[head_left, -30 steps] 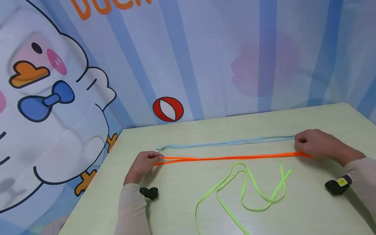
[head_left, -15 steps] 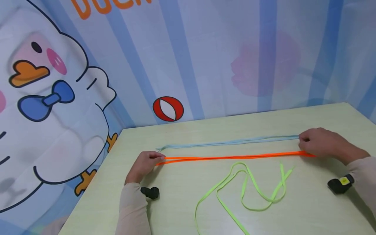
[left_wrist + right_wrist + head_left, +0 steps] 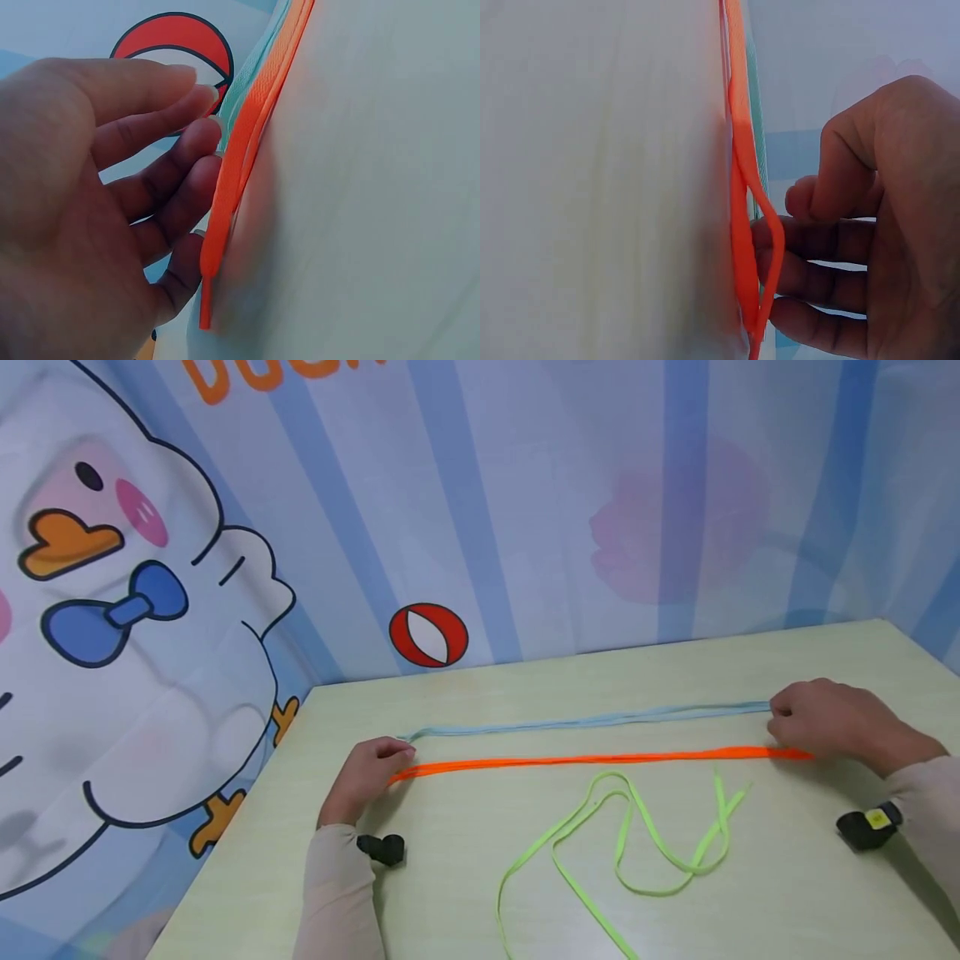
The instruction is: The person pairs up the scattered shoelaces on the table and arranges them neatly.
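An orange shoelace (image 3: 555,761) lies doubled and nearly straight across the table. At its left end, my left hand (image 3: 369,777) has loosely bent fingers, their tips beside the lace (image 3: 238,150) and no grip on it in the left wrist view. The right hand (image 3: 836,727) is at the other end; in the right wrist view its bent fingers (image 3: 810,240) reach behind the orange strands, with the thumb apart from them. Behind and roughly parallel runs a light blue shoelace (image 3: 540,725), its right end hidden by the right hand.
A lime green shoelace (image 3: 585,814) lies in loose curves nearer the front. The pale table (image 3: 450,877) meets a blue striped backdrop (image 3: 555,527) printed with a cartoon duck. Black wrist cameras (image 3: 384,850) sit by both sleeves.
My left hand has let go of the orange shoelace, and its two strands at that end have come together. The right hand has shifted slightly right and back.
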Available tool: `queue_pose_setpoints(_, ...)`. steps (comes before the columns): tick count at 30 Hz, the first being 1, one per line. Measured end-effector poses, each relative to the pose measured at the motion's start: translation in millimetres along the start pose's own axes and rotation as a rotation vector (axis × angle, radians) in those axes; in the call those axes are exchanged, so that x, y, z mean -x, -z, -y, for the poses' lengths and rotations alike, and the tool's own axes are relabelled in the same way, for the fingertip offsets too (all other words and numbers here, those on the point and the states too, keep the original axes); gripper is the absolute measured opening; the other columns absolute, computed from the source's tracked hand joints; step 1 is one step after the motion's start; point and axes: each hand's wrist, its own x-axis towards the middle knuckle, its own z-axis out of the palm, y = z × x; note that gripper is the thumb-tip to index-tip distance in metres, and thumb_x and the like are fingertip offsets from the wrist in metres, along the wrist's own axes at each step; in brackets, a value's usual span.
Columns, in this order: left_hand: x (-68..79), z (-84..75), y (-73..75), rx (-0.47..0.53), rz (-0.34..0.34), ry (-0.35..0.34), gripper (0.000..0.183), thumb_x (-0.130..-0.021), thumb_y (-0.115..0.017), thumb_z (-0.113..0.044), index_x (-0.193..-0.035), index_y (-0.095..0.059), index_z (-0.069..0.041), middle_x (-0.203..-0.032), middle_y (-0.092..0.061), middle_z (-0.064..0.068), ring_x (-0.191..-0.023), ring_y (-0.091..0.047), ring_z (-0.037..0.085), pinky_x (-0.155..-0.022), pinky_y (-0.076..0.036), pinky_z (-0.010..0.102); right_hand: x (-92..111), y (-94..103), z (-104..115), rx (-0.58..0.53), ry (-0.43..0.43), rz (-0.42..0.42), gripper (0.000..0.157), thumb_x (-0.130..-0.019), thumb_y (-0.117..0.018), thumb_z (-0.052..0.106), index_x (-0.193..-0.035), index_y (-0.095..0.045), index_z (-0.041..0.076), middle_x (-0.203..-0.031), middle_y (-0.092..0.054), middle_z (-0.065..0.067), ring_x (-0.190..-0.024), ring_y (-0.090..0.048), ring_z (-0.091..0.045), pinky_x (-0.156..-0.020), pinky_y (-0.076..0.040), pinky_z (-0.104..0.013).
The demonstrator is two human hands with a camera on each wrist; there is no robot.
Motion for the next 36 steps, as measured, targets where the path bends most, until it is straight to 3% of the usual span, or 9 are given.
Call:
queue_pose_setpoints(9, -3.3, -7.7, -3.2, 0.031, -0.001, 0.003, 0.03, -0.1, -0.062, -0.034, -0.118, -0.068, -0.011, -0.107, -0.064, 0.007, -0.098, -0.054, 0.026, -0.081, -0.047, 0.035, -0.4, 2.4, 13.9, -0.015, 0.015, -0.067, 0.019, -0.095, -0.049, 0.019, -0.078, -0.057, 0.018, -0.066, -0.048, 0.002, -0.059, -0.045, -0.017, -0.053, -0.031, -0.034)
queue_pose_setpoints(19, -3.5, -17.5, -13.3, 0.003, 0.04, -0.116, 0.026, -0.1, -0.063, -0.032, -0.11, -0.07, -0.009, -0.094, -0.066, 0.007, -0.086, -0.058, 0.025, -0.076, -0.047, 0.035, -0.8, 4.6, 37.7, -0.016, 0.075, -0.111, 0.01, -0.092, -0.057, 0.02, -0.088, -0.066, 0.02, -0.075, -0.057, 0.008, -0.066, -0.05, -0.014, -0.057, -0.039, -0.034)
queue_pose_setpoints(32, 0.7, -37.2, -29.1, 0.08, 0.105, -0.206, 0.028, -0.1, -0.063, -0.031, -0.114, -0.07, -0.007, -0.094, -0.066, 0.008, -0.085, -0.061, 0.026, -0.079, -0.051, 0.036, 1.7, -7.5, 76.7, 0.029, 0.202, -0.153, 0.006, -0.088, -0.063, 0.018, -0.084, -0.066, 0.022, -0.07, -0.054, 0.012, -0.063, -0.048, -0.01, -0.055, -0.039, -0.031)
queue_pose_setpoints(36, 4.2, -44.7, -33.0, 0.051, 0.124, -0.245, 0.027, -0.1, -0.063, -0.029, -0.114, -0.07, -0.007, -0.094, -0.067, 0.006, -0.086, -0.062, 0.024, -0.081, -0.052, 0.037, 2.4, -11.0, 88.6, 0.033, 0.252, -0.166, 0.008, -0.088, -0.064, 0.016, -0.082, -0.064, 0.023, -0.067, -0.051, 0.013, -0.06, -0.045, -0.008, -0.054, -0.037, -0.03)
